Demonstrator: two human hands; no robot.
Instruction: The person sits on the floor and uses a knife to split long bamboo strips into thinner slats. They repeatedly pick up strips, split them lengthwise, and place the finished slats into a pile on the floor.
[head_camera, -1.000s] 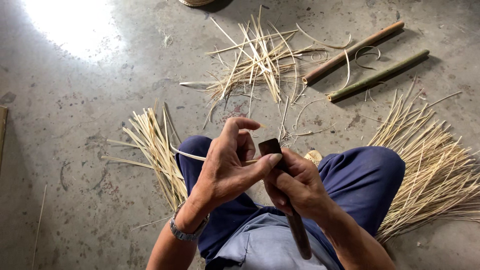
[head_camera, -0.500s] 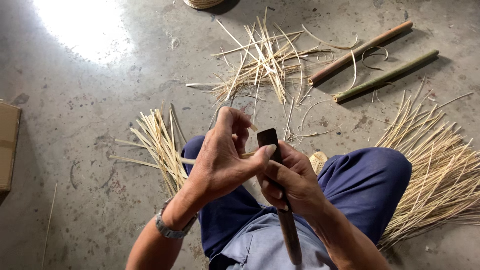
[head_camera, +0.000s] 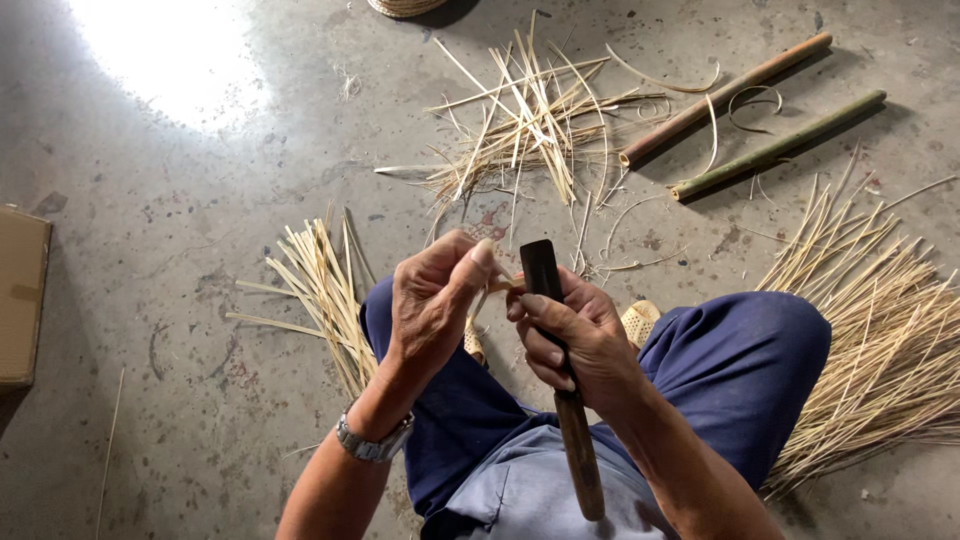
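This is a simple craft workshop for bamboo work, set on a bare concrete floor (head_camera: 180, 250). Bundles of split bamboo strips (head_camera: 880, 320) lie at the right, left and top centre of the frame, two bamboo poles (head_camera: 730, 85) sit at the upper right, and thin shavings (head_camera: 745, 100) curl around them.

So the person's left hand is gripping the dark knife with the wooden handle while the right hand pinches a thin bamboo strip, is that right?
Not quite: the hands are swapped. In the head view the right hand grips the dark knife, and the left hand pinches the thin bamboo strip.
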